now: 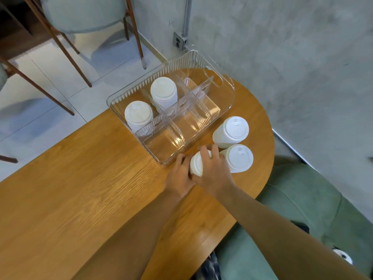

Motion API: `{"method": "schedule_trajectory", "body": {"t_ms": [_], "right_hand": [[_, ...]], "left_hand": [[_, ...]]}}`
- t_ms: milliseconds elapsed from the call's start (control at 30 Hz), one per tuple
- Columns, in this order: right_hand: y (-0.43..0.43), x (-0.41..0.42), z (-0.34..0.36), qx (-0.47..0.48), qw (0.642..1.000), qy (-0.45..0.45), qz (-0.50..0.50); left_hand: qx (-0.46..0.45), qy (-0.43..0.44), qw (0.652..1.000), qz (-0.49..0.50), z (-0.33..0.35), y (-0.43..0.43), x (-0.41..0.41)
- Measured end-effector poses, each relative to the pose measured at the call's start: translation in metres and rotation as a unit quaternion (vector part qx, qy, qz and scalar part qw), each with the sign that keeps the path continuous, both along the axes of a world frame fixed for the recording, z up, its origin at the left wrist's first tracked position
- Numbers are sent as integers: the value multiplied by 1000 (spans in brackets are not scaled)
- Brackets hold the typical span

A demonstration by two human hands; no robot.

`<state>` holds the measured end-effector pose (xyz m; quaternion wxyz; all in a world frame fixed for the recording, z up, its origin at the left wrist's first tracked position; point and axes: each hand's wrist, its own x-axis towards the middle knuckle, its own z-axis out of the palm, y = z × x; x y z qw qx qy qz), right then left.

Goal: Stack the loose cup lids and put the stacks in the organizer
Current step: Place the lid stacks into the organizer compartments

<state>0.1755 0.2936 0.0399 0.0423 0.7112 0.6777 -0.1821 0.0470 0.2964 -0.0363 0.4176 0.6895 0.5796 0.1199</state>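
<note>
Left hand [178,175] and right hand [215,171] clasp a white plastic lid stack [196,163]; next: lift into clear divided organizer [141,82].

Lid stacks, total: five, all white.
Lid stacks in the organizer: two, a near-corner stack [138,115] and a stack behind it [163,91], each in its own compartment.
Lid stacks outside the organizer: three, a far stack [232,130], a near stack [239,158] and a held stack [196,163].
Organizer [129,91]: one, clear plastic; the compartment count cannot be fixed through the transparent dividers.
Hands: two, the left hand [178,174] and the right hand [214,170], both on the held stack.
Table [80,178]: one, wooden.
Wooden-legged chairs: one in fair view [80,15], and part of a second at the left edge [2,75].
Green seat [302,199]: one.
Wall socket [178,41]: one.
</note>
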Motion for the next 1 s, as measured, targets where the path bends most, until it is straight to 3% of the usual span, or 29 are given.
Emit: {"method": "schedule_trajectory", "body": {"t_ms": [267,500,667,1000], "right_hand": [[1,2,18,-21,999,14,30],[16,9,93,2,996,91,19],[52,14,149,39,994,95,34],[160,30,177,96,988,116,40]], "left_hand": [[-6,-4,1000,-2,18,2,-7],[89,13,995,-39,81,26,-19],[177,11,983,-54,135,67,-17],[163,42,986,14,174,172,4]]}}
